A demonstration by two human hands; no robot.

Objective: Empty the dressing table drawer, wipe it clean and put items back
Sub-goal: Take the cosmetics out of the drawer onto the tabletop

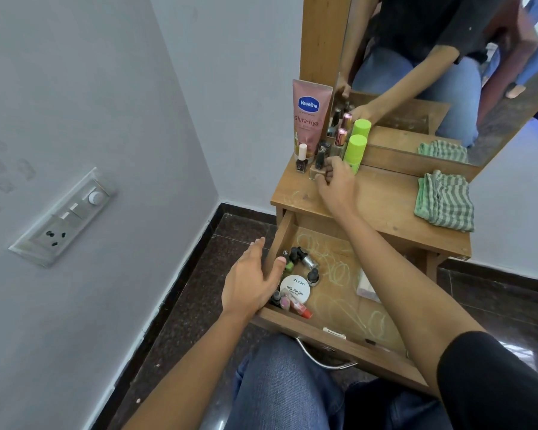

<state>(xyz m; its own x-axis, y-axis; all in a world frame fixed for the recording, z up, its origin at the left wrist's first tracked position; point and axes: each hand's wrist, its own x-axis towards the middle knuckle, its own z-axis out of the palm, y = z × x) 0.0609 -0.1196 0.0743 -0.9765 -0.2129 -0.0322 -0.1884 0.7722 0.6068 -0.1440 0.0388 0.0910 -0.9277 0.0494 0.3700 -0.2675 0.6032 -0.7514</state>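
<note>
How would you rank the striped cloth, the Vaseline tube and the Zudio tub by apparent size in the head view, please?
1. striped cloth
2. Vaseline tube
3. Zudio tub, smallest even though nearer the camera

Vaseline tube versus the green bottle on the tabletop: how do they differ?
The Vaseline tube is pink, flat and taller; the green bottle is lime, round and shorter. The tube stands by the wooden frame, the bottle before the mirror. Both stand upright.

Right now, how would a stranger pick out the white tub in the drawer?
Look into the open wooden drawer below the table top. By its left wall small bottles cluster. The tub is the flat round white one printed NAIL POLISH.
</note>
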